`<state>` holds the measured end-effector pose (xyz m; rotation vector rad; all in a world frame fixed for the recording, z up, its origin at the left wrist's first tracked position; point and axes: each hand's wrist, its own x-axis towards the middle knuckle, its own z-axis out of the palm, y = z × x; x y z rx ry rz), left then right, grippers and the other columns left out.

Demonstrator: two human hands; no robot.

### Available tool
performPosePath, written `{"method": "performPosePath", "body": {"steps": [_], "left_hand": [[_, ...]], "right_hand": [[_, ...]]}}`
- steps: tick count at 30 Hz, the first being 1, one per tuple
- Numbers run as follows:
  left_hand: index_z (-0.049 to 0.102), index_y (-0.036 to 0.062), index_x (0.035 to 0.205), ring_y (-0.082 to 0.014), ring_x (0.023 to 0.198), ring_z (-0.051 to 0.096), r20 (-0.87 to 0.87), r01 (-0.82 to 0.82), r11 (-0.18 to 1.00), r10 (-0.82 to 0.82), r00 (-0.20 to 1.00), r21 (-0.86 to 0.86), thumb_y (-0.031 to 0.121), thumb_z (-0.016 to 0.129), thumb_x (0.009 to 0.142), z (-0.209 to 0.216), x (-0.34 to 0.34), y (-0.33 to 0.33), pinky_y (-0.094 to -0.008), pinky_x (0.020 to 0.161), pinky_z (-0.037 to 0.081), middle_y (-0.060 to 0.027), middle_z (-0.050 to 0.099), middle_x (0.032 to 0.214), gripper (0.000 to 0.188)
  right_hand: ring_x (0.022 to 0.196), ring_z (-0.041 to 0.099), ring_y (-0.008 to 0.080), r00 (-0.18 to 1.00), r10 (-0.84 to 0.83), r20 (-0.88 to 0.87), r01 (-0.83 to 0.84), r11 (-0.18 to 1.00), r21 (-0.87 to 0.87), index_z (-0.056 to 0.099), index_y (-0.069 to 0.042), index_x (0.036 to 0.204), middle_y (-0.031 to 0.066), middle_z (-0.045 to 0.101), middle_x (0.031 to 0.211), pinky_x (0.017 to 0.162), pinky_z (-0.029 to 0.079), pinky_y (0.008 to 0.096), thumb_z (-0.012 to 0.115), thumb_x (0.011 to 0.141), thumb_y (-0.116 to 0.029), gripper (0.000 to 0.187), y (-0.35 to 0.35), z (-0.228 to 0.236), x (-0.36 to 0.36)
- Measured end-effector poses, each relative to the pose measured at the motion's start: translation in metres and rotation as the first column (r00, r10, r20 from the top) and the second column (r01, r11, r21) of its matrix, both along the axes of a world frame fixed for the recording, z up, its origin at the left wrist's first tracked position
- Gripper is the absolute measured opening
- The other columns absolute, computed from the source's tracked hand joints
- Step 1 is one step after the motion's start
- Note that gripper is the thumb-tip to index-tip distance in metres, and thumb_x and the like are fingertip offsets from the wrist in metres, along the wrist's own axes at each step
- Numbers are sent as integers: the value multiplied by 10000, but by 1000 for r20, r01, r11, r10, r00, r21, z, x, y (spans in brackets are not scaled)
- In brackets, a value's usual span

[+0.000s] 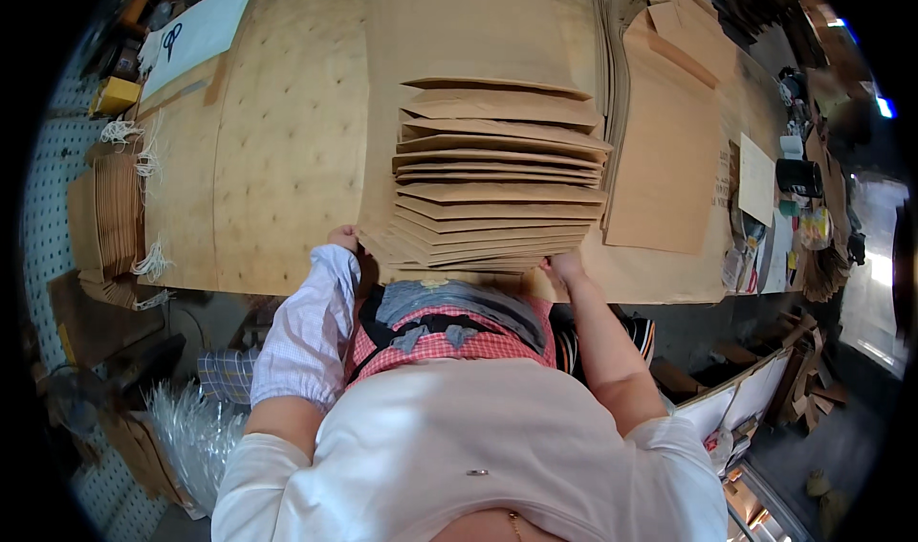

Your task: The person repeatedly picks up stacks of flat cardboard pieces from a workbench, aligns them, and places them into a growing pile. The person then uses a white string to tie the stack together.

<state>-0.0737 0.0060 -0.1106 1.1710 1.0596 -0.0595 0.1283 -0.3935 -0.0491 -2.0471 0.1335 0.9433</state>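
Brown paper bags [497, 180] lie in front of me, fanned in an overlapping row that steps from the far side toward the table's near edge. My left hand [343, 238] is closed on the near left corner of the brown paper beneath the row. At the near right corner my right hand [564, 265] pinches the lowest bag's edge, its fingertips partly hidden by the paper. A patterned sleeve covers my left forearm; the right one is bare.
Flat brown paper sheets [665, 150] are piled on the right of the wooden table [287, 140]. Bundled bags with white cords [115, 217] stand at the left edge. A white sheet [201, 40] lies far left; a black mug-like container [798, 177] sits far right.
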Motion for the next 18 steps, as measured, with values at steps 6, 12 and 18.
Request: {"method": "performPosePath", "body": {"steps": [6, 12, 18], "left_hand": [[617, -5, 734, -199, 425, 541, -41, -13, 994, 18, 999, 108, 1, 469, 816, -14, -3, 0, -295, 389, 429, -94, 593, 576, 170], [631, 28, 748, -169, 479, 550, 35, 41, 997, -39, 999, -61, -11, 492, 776, -39, -22, 22, -279, 431, 434, -66, 599, 602, 148], [632, 32, 748, -165, 492, 549, -43, 66, 998, -65, 997, 15, -17, 491, 759, -30, -13, 26, -274, 439, 430, -63, 599, 608, 149]], "right_hand": [[593, 587, 188, 862, -230, 451, 266, 964, -16, 600, 9, 802, 75, 605, 672, 490, 439, 289, 488, 784, -29, 120, -2, -44, -28], [564, 593, 215, 808, -482, 340, 455, 876, 160, 599, 21, 817, 129, 625, 698, 484, 446, 324, 497, 752, -6, 124, 7, -45, -31], [454, 502, 172, 771, -604, -202, 631, 767, 117, 547, -25, 797, 97, 547, 605, 374, 359, 276, 454, 805, -31, 93, 15, -19, -25]]}}
